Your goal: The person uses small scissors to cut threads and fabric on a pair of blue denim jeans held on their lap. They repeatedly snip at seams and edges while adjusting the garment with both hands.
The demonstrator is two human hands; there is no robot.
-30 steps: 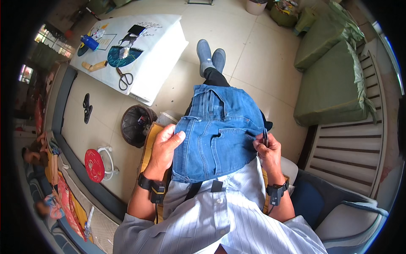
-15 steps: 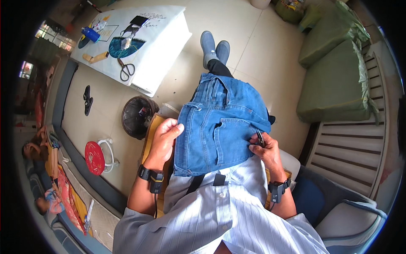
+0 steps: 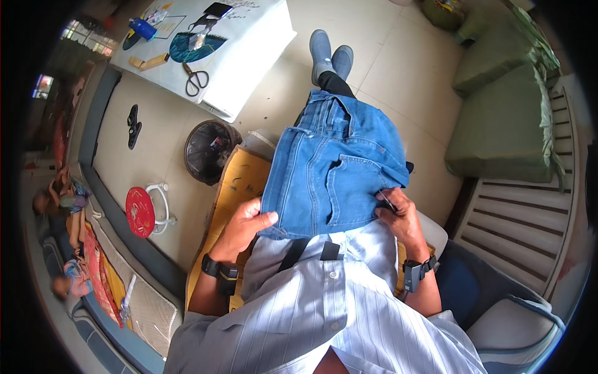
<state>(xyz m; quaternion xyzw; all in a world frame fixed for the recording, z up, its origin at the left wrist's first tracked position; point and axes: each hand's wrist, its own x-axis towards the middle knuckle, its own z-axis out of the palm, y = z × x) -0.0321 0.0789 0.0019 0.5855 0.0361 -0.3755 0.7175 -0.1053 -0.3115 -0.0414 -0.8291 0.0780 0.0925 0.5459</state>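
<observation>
A pair of blue jeans (image 3: 303, 181) is spread over my lap, a back pocket (image 3: 355, 190) facing up. At the left edge of the denim my left hand (image 3: 242, 229) pinches the cloth, its thumb on top and the other fingers partly hidden. By the right side of that pocket my right hand (image 3: 403, 217) is closed around a small, thin dark tool (image 3: 387, 200), whose exact kind I cannot make out. Its fingertips touch the denim.
A white table (image 3: 255, 62) at the far left bears black-handled scissors (image 3: 195, 81) and a blue bottle (image 3: 142, 28). Nearer are a dark waste bin (image 3: 202, 159) and a red stool (image 3: 140, 212). Green-covered cushions (image 3: 498, 137) and a slatted bench (image 3: 517, 218) stand right. Two people sit far left.
My left hand has slid down along the jeans' left edge toward me. The denim's near edge has shifted. My right hand stays by the pocket with the dark tool, now less visible.
</observation>
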